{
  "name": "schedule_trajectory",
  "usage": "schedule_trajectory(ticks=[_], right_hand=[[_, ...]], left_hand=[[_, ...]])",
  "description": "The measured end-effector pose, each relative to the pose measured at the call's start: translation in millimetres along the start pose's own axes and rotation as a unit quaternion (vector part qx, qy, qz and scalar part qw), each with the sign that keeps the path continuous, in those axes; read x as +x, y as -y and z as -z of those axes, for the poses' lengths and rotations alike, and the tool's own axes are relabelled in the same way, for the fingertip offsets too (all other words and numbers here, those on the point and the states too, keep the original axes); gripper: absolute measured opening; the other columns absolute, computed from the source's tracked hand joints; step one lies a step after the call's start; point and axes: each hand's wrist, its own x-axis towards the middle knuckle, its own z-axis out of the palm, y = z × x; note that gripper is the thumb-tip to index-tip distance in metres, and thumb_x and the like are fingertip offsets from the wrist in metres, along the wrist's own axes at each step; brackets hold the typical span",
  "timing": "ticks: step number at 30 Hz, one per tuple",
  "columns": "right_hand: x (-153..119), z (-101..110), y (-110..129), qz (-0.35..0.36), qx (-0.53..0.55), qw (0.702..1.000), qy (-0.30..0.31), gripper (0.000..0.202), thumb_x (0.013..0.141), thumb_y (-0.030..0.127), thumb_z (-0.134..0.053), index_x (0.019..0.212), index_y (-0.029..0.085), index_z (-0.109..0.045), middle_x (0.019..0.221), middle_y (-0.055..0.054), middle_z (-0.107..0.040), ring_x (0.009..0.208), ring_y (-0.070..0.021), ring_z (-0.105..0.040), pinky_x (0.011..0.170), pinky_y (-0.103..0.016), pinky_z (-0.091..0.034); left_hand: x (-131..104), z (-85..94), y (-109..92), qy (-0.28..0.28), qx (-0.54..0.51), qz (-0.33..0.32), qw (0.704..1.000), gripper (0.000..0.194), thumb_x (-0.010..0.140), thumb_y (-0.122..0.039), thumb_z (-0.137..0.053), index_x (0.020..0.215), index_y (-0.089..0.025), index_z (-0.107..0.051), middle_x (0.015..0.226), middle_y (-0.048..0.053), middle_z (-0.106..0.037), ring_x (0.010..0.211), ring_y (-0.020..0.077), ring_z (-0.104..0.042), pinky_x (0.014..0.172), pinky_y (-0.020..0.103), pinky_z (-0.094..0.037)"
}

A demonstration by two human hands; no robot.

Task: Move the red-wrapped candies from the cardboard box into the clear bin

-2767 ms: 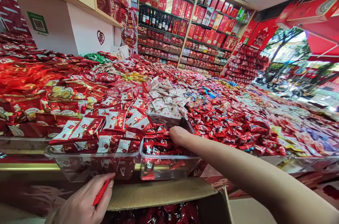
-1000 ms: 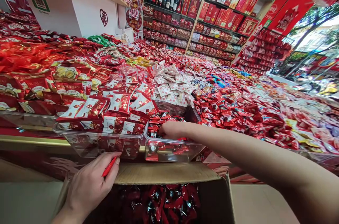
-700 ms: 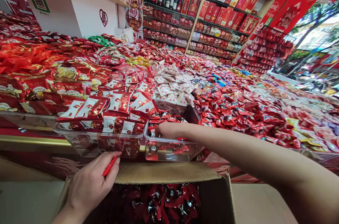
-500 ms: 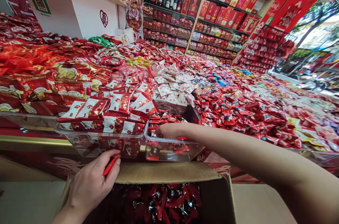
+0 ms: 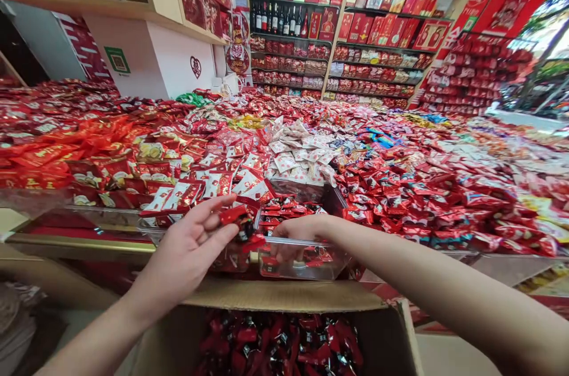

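My left hand [image 5: 195, 239] is closed around red-and-black wrapped candies [image 5: 243, 223], held above the front of a clear bin of red-and-white packets [image 5: 178, 195]. Just to the right, my right hand [image 5: 296, 233] reaches down into another clear plastic bin [image 5: 306, 272]. Its fingers are curled low against the front wall, seen partly through the plastic, and what they grip cannot be made out. Small red candies lie around that hand inside the bin. Below both hands stands an open cardboard box [image 5: 284, 296] with many red-and-black wrapped candies [image 5: 284, 340] in it.
Heaps of wrapped sweets [image 5: 400, 186] cover the wide display behind the bins. White packets [image 5: 300, 153] lie directly behind the right-hand bin. A gold edge strip [image 5: 89, 244] runs along the counter front. Shelves [image 5: 331, 26] with bottles and red boxes stand at the back.
My left hand has risen from below the left bin to beside the right bin, and more candies now show in it. My right hand stays in its bin, fingers lower. The view has shifted.
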Motion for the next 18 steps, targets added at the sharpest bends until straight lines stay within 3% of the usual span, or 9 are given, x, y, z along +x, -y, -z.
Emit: schedule_trajectory(ticks=[6, 9, 14, 18], right_hand=[[-2.1, 2.3, -2.4, 0.009, 0.035, 0.999, 0.015, 0.040, 0.061, 0.040, -0.069, 0.091, 0.016, -0.062, 0.080, -0.001, -0.067, 0.068, -0.0123, -0.064, 0.061, -0.021, -0.049], [-4.8, 2.6, -0.8, 0.006, 0.037, 0.999, 0.018, 0.038, 0.062, 0.040, -0.068, 0.090, 0.016, -0.062, 0.079, -0.001, -0.067, 0.070, -0.0125, -0.064, 0.062, -0.021, -0.049], [-10.9, 0.5, 4.4, -0.010, 0.046, 0.999, 0.015, 0.037, 0.064, 0.039, -0.067, 0.091, 0.015, -0.062, 0.083, -0.002, -0.067, 0.073, -0.0137, -0.064, 0.064, -0.023, -0.050], [-11.0, 2.7, 1.6, -0.004, 0.047, 0.998, 0.047, 0.039, 0.064, 0.039, -0.067, 0.094, 0.015, -0.061, 0.086, -0.002, -0.066, 0.077, -0.0145, -0.063, 0.065, -0.023, -0.050]], left_hand=[[48.2, -23.6, -29.4, 0.066, 0.140, -0.089, 0.984, 0.025, 0.079, -0.033, -0.048, 0.097, -0.018, -0.055, 0.091, 0.003, -0.069, 0.087, 0.0166, -0.064, 0.075, 0.027, -0.051], [70.4, -36.9, -35.9, 0.103, 0.231, -0.101, 0.962, 0.019, 0.076, -0.032, -0.052, 0.087, -0.018, -0.059, 0.075, 0.001, -0.068, 0.069, 0.0165, -0.063, 0.063, 0.028, -0.050], [97.1, -60.3, -40.3, 0.158, 0.404, -0.118, 0.893, 0.006, 0.073, -0.021, -0.059, 0.074, -0.015, -0.060, 0.071, -0.001, -0.063, 0.067, 0.0146, -0.059, 0.065, 0.032, -0.046], [105.3, -79.1, -31.9, 0.249, 0.492, -0.122, 0.825, 0.008, 0.075, -0.022, -0.060, 0.072, -0.015, -0.059, 0.071, -0.002, -0.061, 0.069, 0.0137, -0.058, 0.066, 0.033, -0.047]])
